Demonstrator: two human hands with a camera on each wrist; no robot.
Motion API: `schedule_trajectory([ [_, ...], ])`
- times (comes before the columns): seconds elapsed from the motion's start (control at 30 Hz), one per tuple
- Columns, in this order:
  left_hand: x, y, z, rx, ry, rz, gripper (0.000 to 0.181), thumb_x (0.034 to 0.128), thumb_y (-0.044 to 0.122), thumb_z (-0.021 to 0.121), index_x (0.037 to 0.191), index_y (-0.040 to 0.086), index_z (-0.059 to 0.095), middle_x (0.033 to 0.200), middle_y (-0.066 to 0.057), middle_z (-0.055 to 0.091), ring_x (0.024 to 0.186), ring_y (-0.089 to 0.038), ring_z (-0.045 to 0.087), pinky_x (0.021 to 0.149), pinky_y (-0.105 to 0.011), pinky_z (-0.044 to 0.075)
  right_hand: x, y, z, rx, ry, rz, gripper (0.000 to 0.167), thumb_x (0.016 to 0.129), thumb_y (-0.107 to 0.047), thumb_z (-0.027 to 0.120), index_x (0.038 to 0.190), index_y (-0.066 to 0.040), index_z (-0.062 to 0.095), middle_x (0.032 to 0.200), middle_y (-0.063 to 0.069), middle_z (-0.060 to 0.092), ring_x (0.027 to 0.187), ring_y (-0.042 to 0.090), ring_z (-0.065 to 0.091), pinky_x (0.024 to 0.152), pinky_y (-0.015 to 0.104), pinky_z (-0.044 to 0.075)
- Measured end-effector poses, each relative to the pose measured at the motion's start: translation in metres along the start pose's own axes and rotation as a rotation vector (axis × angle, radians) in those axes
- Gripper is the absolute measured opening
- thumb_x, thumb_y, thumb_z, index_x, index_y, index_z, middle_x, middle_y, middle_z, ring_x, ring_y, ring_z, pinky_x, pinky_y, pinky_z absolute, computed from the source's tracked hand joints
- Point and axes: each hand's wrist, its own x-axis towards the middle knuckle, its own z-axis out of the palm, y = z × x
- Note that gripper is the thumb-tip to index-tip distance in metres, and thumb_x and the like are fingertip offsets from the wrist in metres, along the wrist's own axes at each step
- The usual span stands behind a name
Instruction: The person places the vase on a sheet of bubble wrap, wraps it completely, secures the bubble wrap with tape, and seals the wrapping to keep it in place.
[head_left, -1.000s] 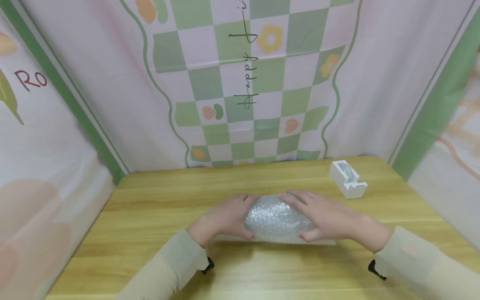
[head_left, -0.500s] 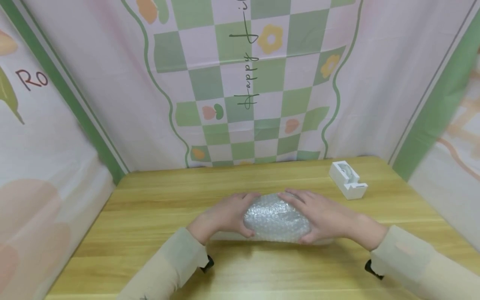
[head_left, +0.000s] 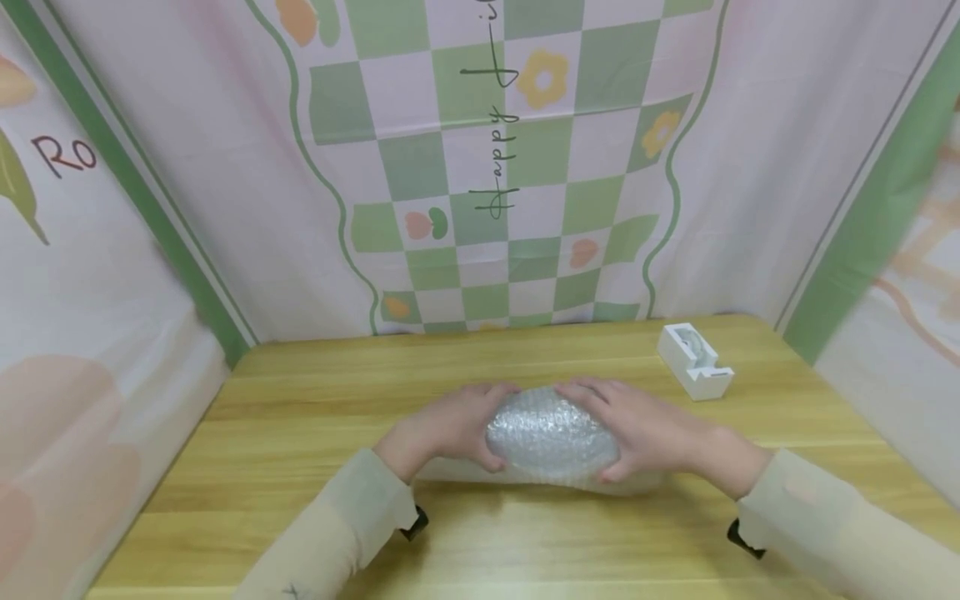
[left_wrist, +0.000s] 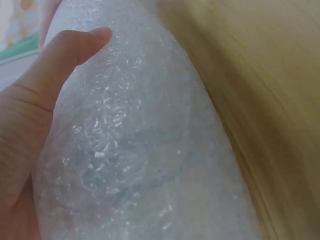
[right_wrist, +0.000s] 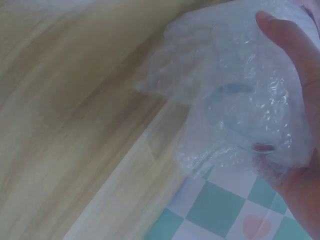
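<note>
Pale sleeves (head_left: 832, 508) are reaching in from the near edge, with a black strap (head_left: 415, 523) showing under the left cuff. The left hand (head_left: 457, 427) is gripping one end of a roll of bubble wrap (head_left: 551, 442), fingers curling over the far side and thumb pressing the near side. The right hand (head_left: 645, 429) is clasping the other end the same way. The roll is lying crosswise on the wooden table (head_left: 322, 375), between the hands; a faint curved outline is showing through its plastic. Farther back on the right, a white tape dispenser (head_left: 693, 364) is sitting apart from the roll. Behind the table, a green-and-white checked cloth (head_left: 480, 167) is hanging.
</note>
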Motion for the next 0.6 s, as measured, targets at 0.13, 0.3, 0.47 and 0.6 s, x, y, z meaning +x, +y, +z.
schedule_trajectory([
  [0.13, -0.0016, 0.0031, 0.0019, 0.044, 0.008, -0.017, 0.110, 0.0712, 0.037, 0.095, 0.158, 0.009, 0.033, 0.149, -0.014, 0.052, 0.131, -0.028, 0.054, 0.110, -0.039, 0.045, -0.0014, -0.0026, 0.0014, -0.032, 0.008, 0.000, 0.126, 0.059, -0.044, 0.096, 0.158, -0.005, 0.028, 0.150, 0.026, 0.045, 0.129, 0.045, 0.051, 0.105, 0.062, 0.045],
  [0.3, -0.0030, 0.0045, 0.0055, 0.105, 0.009, -0.030, 0.115, 0.0682, 0.043, 0.096, 0.158, 0.009, 0.033, 0.149, -0.015, 0.051, 0.133, -0.029, 0.052, 0.111, -0.040, 0.044, -0.0018, -0.0037, 0.0043, -0.039, 0.023, 0.001, 0.127, 0.058, -0.042, 0.097, 0.159, -0.006, 0.028, 0.150, 0.027, 0.044, 0.129, 0.046, 0.052, 0.104, 0.062, 0.046],
  [0.47, -0.0032, 0.0058, 0.0066, 0.114, 0.007, -0.051, 0.113, 0.0700, 0.043, 0.095, 0.158, 0.010, 0.033, 0.149, -0.014, 0.051, 0.133, -0.029, 0.051, 0.110, -0.042, 0.045, 0.0001, -0.0010, 0.0085, -0.026, 0.064, -0.007, 0.121, 0.058, -0.038, 0.096, 0.157, -0.008, 0.033, 0.146, 0.025, 0.050, 0.125, 0.043, 0.055, 0.100, 0.061, 0.050],
  [0.6, -0.0003, 0.0049, 0.0067, 0.082, 0.010, -0.061, 0.109, 0.0712, 0.039, 0.094, 0.158, 0.011, 0.035, 0.148, -0.013, 0.052, 0.132, -0.028, 0.052, 0.108, -0.043, 0.047, 0.0031, 0.0034, 0.0082, 0.005, 0.069, -0.007, 0.118, 0.057, -0.035, 0.097, 0.155, -0.007, 0.037, 0.142, 0.022, 0.054, 0.123, 0.041, 0.057, 0.098, 0.059, 0.052],
])
